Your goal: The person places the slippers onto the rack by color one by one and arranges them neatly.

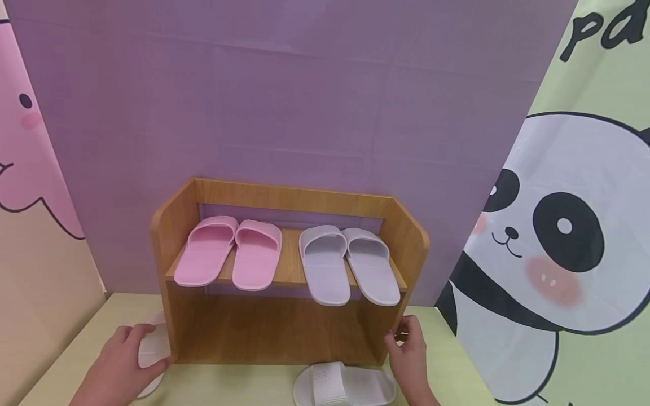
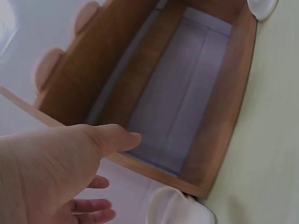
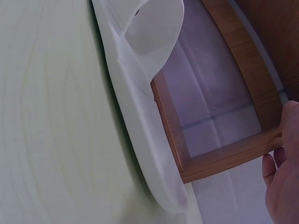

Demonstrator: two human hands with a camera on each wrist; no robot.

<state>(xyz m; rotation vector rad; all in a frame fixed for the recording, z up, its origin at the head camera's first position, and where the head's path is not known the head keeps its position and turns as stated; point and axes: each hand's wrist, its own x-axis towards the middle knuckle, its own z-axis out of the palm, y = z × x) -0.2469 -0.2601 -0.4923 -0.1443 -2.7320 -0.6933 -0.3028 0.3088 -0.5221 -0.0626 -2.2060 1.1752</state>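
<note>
Tabletop [image 1: 452, 361] with rack [image 1: 290, 262], white slippers [image 1: 363, 386]

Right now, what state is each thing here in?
Wooden rack: upright on the table.
Pink slippers: side by side on its upper shelf, soles down.
Lavender slippers: same shelf, soles down, heels past its edge.
Front white slipper: sole down, crosswise on the table.
Left white slipper: outside the rack, partly hidden.
Left hand: thumb at the rack's left side, contact unclear.
Right hand: pinching the rack's right side.

On the upper shelf [image 1: 290, 259] of the rack [image 1: 274, 332], one slipper pair [image 1: 215, 251] sits left and a second pair [image 1: 332, 270] right, with a side slipper [image 1: 154, 348] left of the rack and a front slipper [image 1: 350, 388] near right.
</note>
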